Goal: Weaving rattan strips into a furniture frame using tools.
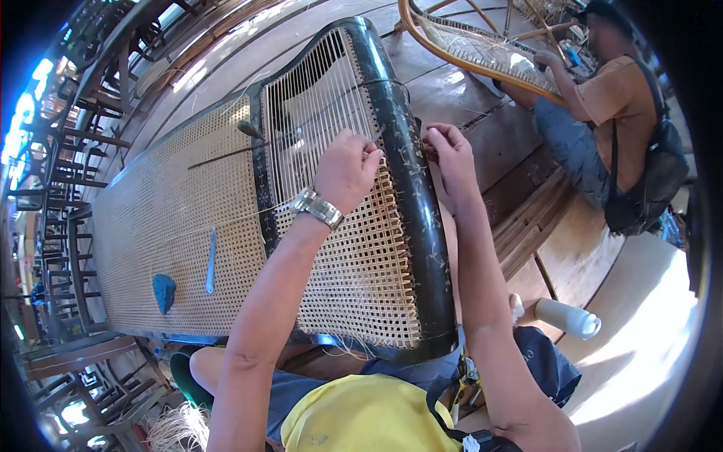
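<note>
A long black frame (pixel 398 135) with a floral pattern lies before me, fitted with woven cane. Its near right panel (pixel 354 279) has finished-looking open weave, while pale parallel strands (pixel 309 98) span the farther part. My left hand (pixel 348 172), with a metal watch at the wrist, is closed in a pinch over the weave's upper edge by the right rail. Just outside that rail, my right hand (pixel 452 154) is closed, thumb against fingers. Whatever either hand pinches is too thin or hidden to make out. A thin dark rod (pixel 218 161) crosses the panel left of my left hand.
On the left cane panel lie a blue lump (pixel 163 292) and a light blue strip-like tool (pixel 211 260). A dark-handled tool (pixel 248 129) rests on the crossbar. Another person (pixel 614 113) sits at the right with a cane frame (pixel 482 53). A pale bottle (pixel 566 318) lies beside my right arm.
</note>
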`<control>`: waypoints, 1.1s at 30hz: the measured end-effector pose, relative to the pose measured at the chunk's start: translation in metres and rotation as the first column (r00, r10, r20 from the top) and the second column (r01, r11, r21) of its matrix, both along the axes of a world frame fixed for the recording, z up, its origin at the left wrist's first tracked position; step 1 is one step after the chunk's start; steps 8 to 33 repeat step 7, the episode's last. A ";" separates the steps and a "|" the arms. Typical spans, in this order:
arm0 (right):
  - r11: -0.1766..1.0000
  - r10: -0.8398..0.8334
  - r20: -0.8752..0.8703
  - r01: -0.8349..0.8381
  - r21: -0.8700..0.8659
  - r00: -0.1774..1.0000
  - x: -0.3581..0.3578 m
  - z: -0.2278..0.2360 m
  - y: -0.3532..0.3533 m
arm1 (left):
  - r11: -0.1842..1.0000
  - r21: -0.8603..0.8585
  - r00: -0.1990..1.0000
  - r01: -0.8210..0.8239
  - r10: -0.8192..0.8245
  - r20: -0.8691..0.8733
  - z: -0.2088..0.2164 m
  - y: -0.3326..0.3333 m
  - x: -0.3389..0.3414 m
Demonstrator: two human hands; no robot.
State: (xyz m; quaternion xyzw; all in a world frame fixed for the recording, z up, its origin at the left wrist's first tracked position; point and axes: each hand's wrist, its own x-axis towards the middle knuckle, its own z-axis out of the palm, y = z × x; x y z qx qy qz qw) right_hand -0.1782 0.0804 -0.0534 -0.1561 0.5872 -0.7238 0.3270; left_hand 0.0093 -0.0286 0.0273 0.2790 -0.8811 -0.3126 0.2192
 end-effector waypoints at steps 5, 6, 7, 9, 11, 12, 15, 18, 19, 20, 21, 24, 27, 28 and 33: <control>0.890 0.455 0.595 -0.355 -0.287 0.663 0.002 -0.093 -0.008 | 0.936 -0.339 0.969 0.098 -0.013 0.246 0.005 0.006 -0.007; 0.932 0.353 0.507 -0.346 -0.112 0.787 -0.006 -0.148 0.003 | 0.932 -0.333 0.973 0.141 -0.067 0.223 0.006 0.018 -0.025; 0.930 0.360 0.516 -0.343 -0.132 0.777 -0.002 -0.155 -0.004 | 0.933 -0.339 0.978 0.121 -0.054 0.202 0.000 0.016 -0.024; 0.930 0.360 0.516 -0.343 -0.132 0.777 -0.002 -0.155 -0.004 | 0.933 -0.339 0.978 0.121 -0.054 0.202 0.000 0.016 -0.024; 0.930 0.360 0.516 -0.343 -0.132 0.777 -0.002 -0.155 -0.004 | 0.933 -0.339 0.978 0.121 -0.054 0.202 0.000 0.016 -0.024; 0.930 0.360 0.516 -0.343 -0.132 0.777 -0.002 -0.155 -0.004 | 0.933 -0.339 0.978 0.121 -0.054 0.202 0.000 0.016 -0.024; 0.930 0.360 0.516 -0.343 -0.132 0.777 -0.002 -0.155 -0.004 | 0.933 -0.339 0.978 0.121 -0.054 0.202 0.000 0.016 -0.024; 0.930 0.360 0.516 -0.343 -0.132 0.777 -0.002 -0.155 -0.004 | 0.933 -0.339 0.978 0.121 -0.054 0.202 0.000 0.016 -0.024; 0.930 0.360 0.516 -0.343 -0.132 0.777 -0.002 -0.155 -0.004 | 0.933 -0.339 0.978 0.121 -0.054 0.202 0.000 0.016 -0.024; 0.930 0.360 0.516 -0.343 -0.132 0.777 -0.002 -0.155 -0.004 | 0.933 -0.339 0.978 0.121 -0.054 0.202 0.000 0.016 -0.024; 0.930 0.360 0.516 -0.343 -0.132 0.777 -0.002 -0.155 -0.004 | 0.933 -0.339 0.978 0.121 -0.054 0.202 0.000 0.016 -0.024; 0.930 0.360 0.516 -0.343 -0.132 0.777 -0.002 -0.155 -0.004 | 0.933 -0.339 0.978 0.121 -0.054 0.202 0.000 0.016 -0.024; 0.930 0.360 0.516 -0.343 -0.132 0.777 -0.002 -0.155 -0.004 | 0.933 -0.339 0.978 0.121 -0.054 0.202 0.000 0.016 -0.024; 0.930 0.360 0.516 -0.343 -0.132 0.777 -0.002 -0.155 -0.004 | 0.933 -0.339 0.978 0.121 -0.054 0.202 0.000 0.016 -0.024; 0.930 0.360 0.516 -0.343 -0.132 0.777 -0.002 -0.155 -0.004 | 0.933 -0.339 0.978 0.121 -0.054 0.202 0.000 0.016 -0.024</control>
